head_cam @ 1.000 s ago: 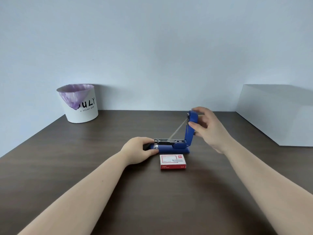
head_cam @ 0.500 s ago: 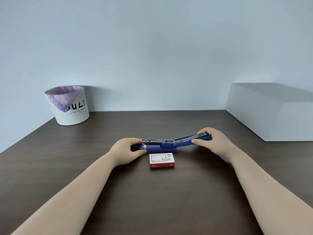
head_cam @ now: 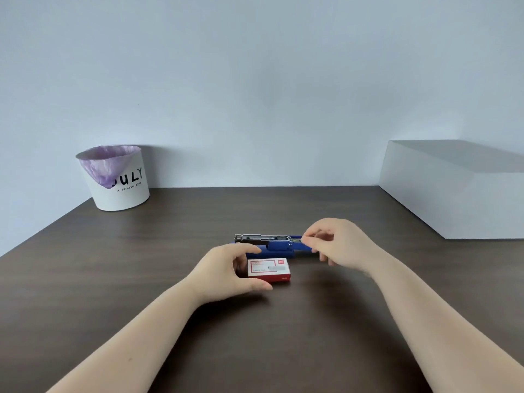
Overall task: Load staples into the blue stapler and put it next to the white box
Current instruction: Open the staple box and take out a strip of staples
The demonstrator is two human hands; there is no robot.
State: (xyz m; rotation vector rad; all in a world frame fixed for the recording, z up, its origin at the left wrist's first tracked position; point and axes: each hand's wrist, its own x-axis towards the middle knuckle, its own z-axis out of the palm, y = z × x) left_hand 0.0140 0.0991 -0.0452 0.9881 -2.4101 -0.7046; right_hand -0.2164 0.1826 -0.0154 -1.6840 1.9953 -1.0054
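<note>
1. Two hands work over the dark bench (head_cam: 113,279): the left hand (head_cam: 226,272) cups the near-left end of the red-and-white staple box (head_cam: 268,270), thumb at its front edge and fingers curved over its back, closing on it though I cannot tell how firmly.
2. The right hand (head_cam: 338,245) is pinched at the right-hand end of the blue stapler (head_cam: 272,246), fingertips drawn together over the folded-back lid; whether it truly grips it is hidden.
3. That stapler lies flat, opened out, long axis running left to right across the bench, its metal channel (head_cam: 262,237) facing up on the left half.
4. The staple box sits just in front of the stapler, parallel to it and nearly touching, so staples need travel only a short way back.
5. The white box (head_cam: 453,199) stands well apart to the right and further back; the right hand is the nearer one for that later carry.
6. Loading looks not yet done.
</note>
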